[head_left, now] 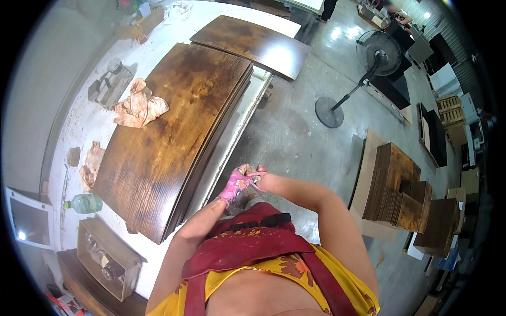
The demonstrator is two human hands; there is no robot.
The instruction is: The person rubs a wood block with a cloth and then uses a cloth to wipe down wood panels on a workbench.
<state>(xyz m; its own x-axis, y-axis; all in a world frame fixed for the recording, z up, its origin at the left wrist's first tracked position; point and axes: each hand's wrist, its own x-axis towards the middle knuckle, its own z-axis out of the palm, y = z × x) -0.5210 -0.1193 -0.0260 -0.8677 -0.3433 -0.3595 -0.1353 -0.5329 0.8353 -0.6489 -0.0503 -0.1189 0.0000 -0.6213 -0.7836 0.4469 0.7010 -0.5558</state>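
My two hands meet in front of my red apron, beside the table's edge. My left hand (237, 184) wears a pink flowered glove, and its fingers look closed on pink glove fabric at my right hand (257, 178). The right fingers are mostly hidden where the hands overlap; its wrist and forearm are bare. Left of them lies a stack of dark brown wood-grain boards (174, 131) with a glossy top. A crumpled, stained cloth (140, 105) rests on the top board. Another brown board (253, 45) lies at the stack's far end, reaching past the table edge.
On the white table (68, 124) are a green plastic bottle (84, 204), a second rag (93, 166) and a bin of small items (108, 258). A standing fan (378, 53) is on the grey floor to the right, beyond stacked brown boards (392, 189). A person (398, 18) is far off.
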